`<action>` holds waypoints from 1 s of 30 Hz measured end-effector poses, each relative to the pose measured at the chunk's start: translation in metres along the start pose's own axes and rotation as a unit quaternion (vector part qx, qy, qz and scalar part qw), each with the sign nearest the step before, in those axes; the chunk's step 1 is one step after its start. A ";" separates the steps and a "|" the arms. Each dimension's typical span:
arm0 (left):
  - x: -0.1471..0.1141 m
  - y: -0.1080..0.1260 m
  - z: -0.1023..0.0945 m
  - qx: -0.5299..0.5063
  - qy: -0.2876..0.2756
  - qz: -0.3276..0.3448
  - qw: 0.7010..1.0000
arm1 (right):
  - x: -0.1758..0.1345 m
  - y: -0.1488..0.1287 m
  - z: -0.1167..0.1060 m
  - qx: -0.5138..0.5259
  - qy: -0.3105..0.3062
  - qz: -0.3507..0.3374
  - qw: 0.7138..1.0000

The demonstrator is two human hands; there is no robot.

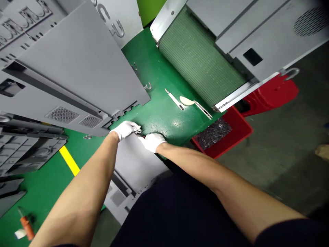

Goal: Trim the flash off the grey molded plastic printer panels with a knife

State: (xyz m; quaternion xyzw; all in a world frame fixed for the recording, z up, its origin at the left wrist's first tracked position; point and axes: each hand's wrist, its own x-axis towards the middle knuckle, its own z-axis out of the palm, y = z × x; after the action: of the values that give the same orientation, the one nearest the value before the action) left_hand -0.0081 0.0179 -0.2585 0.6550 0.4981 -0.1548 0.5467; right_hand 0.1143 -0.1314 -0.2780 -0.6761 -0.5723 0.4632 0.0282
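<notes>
My left hand (125, 130), in a white glove, is closed with its fingertips pinched on a small grey curved plastic piece (138, 130). Just beside it my right hand (153, 142), also gloved in white, is wrapped round what look like red-handled pliers (143, 137); their jaws point toward the small piece and most of the tool is hidden in the palm. Both hands are above the edge of a grey plastic panel (138, 157) in front of my body.
On the green table (164, 118) lie a craft knife (174, 99), a cream half-round piece (186, 101) and tweezers (203, 109). A conveyor belt (200, 55) carries a grey panel. Stacked panels (84, 58) stand left. A red bin (239, 132) holds dark scraps; an orange-handled tool (26, 226) lies lower left.
</notes>
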 end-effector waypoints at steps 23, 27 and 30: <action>0.009 -0.020 -0.001 0.036 -0.008 0.027 0.999 | -0.017 -0.017 -0.002 0.050 0.003 0.128 0.990; 0.011 -0.023 -0.001 0.035 -0.008 0.026 0.999 | -0.017 -0.014 -0.002 0.036 0.003 0.114 0.993; 0.012 -0.023 -0.001 0.031 -0.008 0.026 0.999 | -0.015 -0.011 -0.001 0.030 -0.002 0.100 0.995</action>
State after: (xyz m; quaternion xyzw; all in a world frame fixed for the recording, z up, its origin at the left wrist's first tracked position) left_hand -0.0225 0.0227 -0.2800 0.6829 0.4714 -0.1609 0.5344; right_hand 0.1077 -0.1391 -0.2627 -0.7279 -0.4880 0.4817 0.0010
